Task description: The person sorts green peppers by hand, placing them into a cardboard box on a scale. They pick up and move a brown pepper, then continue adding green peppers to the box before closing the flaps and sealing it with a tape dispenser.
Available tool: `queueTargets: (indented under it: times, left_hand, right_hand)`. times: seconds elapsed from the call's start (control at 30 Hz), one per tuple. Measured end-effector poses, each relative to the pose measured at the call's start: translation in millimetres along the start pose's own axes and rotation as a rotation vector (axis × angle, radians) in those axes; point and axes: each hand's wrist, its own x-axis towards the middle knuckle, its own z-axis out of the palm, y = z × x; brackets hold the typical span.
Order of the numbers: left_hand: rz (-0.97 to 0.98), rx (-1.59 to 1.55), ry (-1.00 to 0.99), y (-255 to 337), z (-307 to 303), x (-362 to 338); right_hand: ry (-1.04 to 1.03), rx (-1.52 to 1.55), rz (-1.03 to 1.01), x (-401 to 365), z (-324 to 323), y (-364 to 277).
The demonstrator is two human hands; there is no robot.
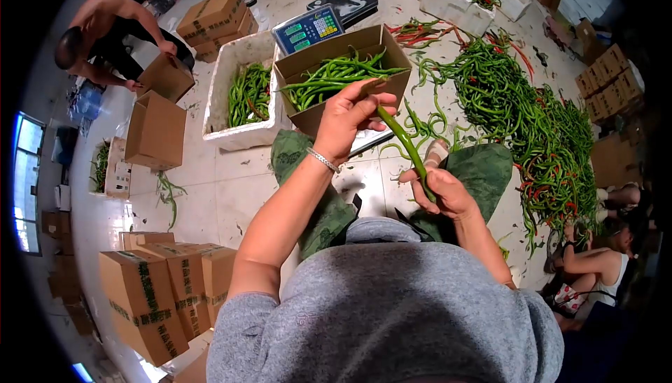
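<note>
A long green chili pepper stretches slantwise between my two hands above my lap. My left hand, with a braided bracelet at its wrist, pinches the upper end. The fingers of my right hand are closed round the lower end. Just beyond my left hand stands an open cardboard box holding many green chilies. To its left is a white foam box with more green chilies inside. Loose chilies lie on the floor past the pepper I hold.
A large heap of green and red chilies spreads over the floor at right. Behind the box is a digital scale. Taped cartons stack at lower left. One person handles a carton at upper left; another sits at right.
</note>
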Motion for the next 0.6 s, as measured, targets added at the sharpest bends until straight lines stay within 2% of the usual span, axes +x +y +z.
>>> queueTargets:
  times: [0.13,0.33,0.43,0.6]
  left_hand:
    - [-0.057,0.046,0.067,-9,-11,1]
    - [-0.047,-0.165,0.072,-25,-35,5]
    - [-0.017,-0.242,0.05,-21,-36,5]
    - [0.004,-0.254,0.061,-19,-41,5]
  right_hand:
    - [0.0,-0.001,0.025,-3,2,-5]
    - [-0.024,0.106,0.086,5,13,-14]
    - [0.102,-0.035,0.139,11,14,-14]
    - [0.239,-0.313,0.075,19,10,-9]
